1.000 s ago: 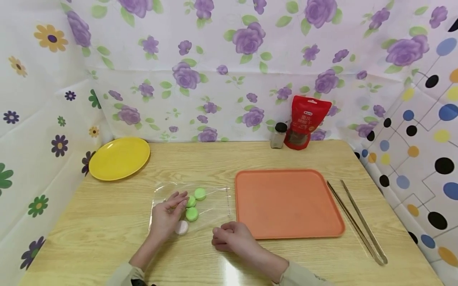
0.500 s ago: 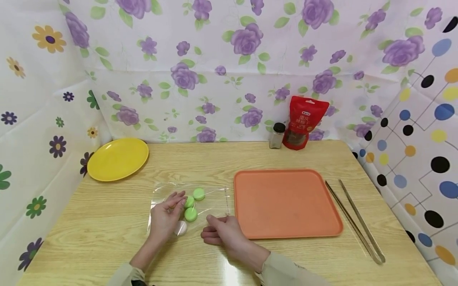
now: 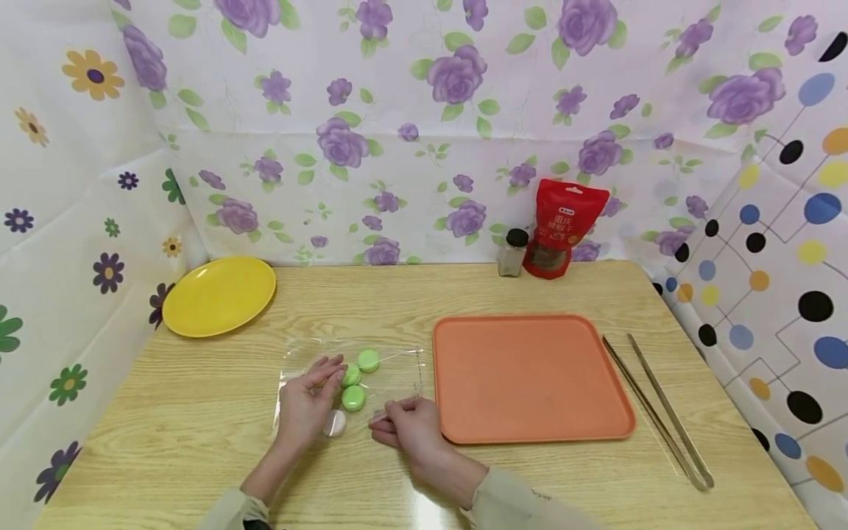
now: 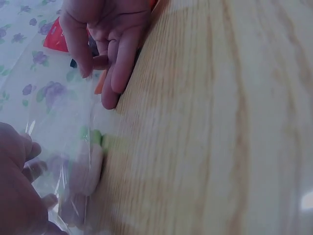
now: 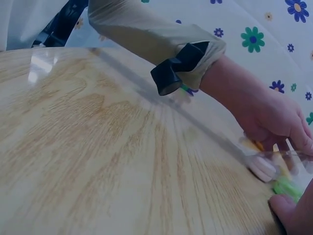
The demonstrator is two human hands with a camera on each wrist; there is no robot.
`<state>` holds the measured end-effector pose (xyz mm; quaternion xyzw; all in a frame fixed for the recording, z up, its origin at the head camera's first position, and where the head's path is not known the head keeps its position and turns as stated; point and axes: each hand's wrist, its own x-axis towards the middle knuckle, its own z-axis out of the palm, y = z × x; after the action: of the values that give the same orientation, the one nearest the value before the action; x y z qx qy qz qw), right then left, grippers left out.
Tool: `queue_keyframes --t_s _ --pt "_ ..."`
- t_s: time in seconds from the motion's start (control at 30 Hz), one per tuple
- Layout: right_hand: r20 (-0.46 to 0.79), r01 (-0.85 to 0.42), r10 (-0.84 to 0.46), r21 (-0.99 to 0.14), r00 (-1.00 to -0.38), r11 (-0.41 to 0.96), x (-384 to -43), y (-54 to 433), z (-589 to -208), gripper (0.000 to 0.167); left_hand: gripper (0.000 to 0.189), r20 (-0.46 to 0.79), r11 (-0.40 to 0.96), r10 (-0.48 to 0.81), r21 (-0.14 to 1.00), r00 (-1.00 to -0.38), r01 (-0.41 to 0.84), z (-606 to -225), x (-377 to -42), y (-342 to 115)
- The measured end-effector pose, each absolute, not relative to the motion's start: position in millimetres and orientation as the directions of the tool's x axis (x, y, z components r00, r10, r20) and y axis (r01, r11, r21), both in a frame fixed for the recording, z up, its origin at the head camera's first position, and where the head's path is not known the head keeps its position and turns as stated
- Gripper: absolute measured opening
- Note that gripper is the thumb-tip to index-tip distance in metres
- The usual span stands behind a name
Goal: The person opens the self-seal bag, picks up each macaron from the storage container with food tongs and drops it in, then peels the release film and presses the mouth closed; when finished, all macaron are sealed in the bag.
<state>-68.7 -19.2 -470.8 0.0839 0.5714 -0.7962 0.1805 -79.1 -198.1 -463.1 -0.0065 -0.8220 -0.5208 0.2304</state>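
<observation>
A clear plastic bag (image 3: 397, 372) lies on the table with several round green macarons (image 3: 354, 398) and one pale pink macaron (image 3: 335, 422) showing through it. My left hand (image 3: 305, 408) is over the bag's left part, thumb and fingertips pinching its film, which stretches up near the fingers in the left wrist view. At the bag's near right corner, my right hand (image 3: 414, 434) pinches the edge between thumb and fingers. In the right wrist view the pale macaron (image 5: 263, 169) sits beneath my left hand (image 5: 279, 115), partly behind film.
An orange tray (image 3: 533, 379) lies just right of my right hand, with long metal tongs (image 3: 669, 412) beyond it. A yellow plate (image 3: 218, 297) sits at the back left. A black-capped jar (image 3: 513, 254) and a red pouch (image 3: 566, 224) stand at the back.
My right hand has moved left and slightly up to the bag's near edge, and its thumb has closed down onto the fingers there. My left hand has stayed in place.
</observation>
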Motion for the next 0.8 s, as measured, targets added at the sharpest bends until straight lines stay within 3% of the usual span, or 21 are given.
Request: queue_keyframes --t_s 0.3,0.43,0.57,0.8 --pt "-0.248 0.276 -0.121 -0.864 -0.961 -0.421 -63 -21 -470 0.012 0.019 0.335 0.514 -0.287 0.845 -0.898 0.151 -454 -83 -206" --pt "-0.211 0.243 -0.122 -0.847 -0.970 -0.472 -66 -15 -470 0.010 0.020 0.364 0.526 -0.291 0.834 -0.885 0.170 -437 -97 -216" --pt "-0.197 0.225 -0.110 -0.847 -0.974 -0.481 -72 -11 -468 0.010 0.021 0.331 0.563 -0.206 0.810 -0.921 0.165 -427 -119 -224" --pt "-0.233 0.247 -0.089 -0.842 -0.968 -0.479 -80 -7 -464 0.012 0.027 0.112 0.614 0.010 0.784 -0.994 0.095 -428 -166 -220"
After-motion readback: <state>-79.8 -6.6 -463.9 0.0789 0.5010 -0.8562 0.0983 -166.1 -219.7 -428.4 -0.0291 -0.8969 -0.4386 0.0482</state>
